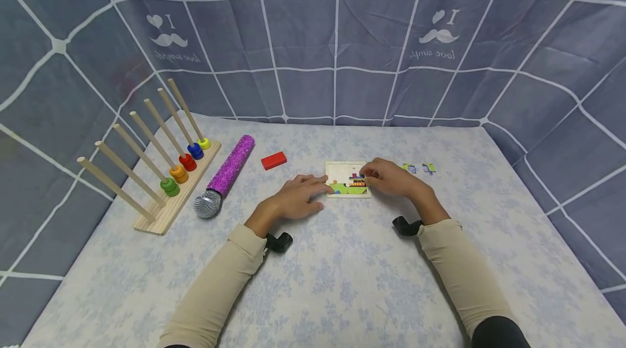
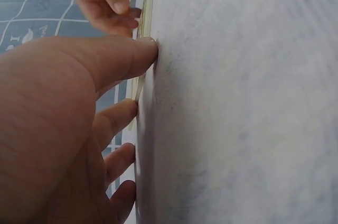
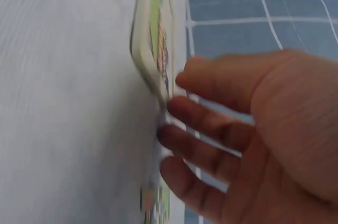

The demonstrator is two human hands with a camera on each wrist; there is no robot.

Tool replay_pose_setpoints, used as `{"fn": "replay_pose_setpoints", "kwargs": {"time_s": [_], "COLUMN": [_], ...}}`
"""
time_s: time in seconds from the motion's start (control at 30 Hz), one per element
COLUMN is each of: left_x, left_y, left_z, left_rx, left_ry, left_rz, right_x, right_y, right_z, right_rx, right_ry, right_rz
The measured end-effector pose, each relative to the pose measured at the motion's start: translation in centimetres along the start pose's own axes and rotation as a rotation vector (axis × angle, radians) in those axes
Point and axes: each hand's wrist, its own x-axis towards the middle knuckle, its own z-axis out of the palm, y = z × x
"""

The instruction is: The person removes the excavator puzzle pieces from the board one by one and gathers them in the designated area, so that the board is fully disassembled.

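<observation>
A small jigsaw puzzle board with a pale wooden frame lies flat on the table; its lower part and right side hold coloured pieces, while bare board shows at upper left. My left hand rests at its left edge, fingers loosely spread and index fingertip touching the frame. At its right edge is my right hand, with thumb and index fingertips close to the train picture. In the right wrist view these fingertips stand slightly apart by the frame's corner, and no piece is discernible between them. Two loose puzzle pieces lie beyond the right hand.
To the left stand a wooden peg rack with coloured rings and a purple glitter microphone lying slanted. A red block lies between microphone and board. A grey-blue gridded curtain hangs behind the table.
</observation>
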Motion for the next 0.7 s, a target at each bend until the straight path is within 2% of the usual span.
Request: {"fn": "replay_pose_setpoints", "kwargs": {"time_s": [0.13, 0.2, 0.53, 0.6, 0.7], "left_x": [0.0, 0.0, -0.1, -0.1, 0.0], "left_y": [-0.2, -0.3, -0.3, -0.3, -0.2], "left_z": [0.0, -0.1, -0.1, -0.1, 0.0], "left_rx": [0.005, 0.008, 0.006, 0.005, 0.0], "left_ry": [-0.011, -0.013, -0.01, -0.012, -0.012], "left_rz": [0.006, 0.01, 0.008, 0.01, 0.013], "right_x": [1.1, 1.4, 1.6, 1.4, 0.7], "right_y": [-1.0, -1.2, -1.7, -1.6, -1.4], "right_z": [0.6, 0.7, 1.0, 1.0, 0.6], "right_rx": [-0.16, -0.197, -0.15, -0.163, -0.165], "right_ry": [0.011, 0.008, 0.056, 0.071, 0.135], "right_rz": [0.02, 0.047, 0.107, 0.1, 0.059]}}
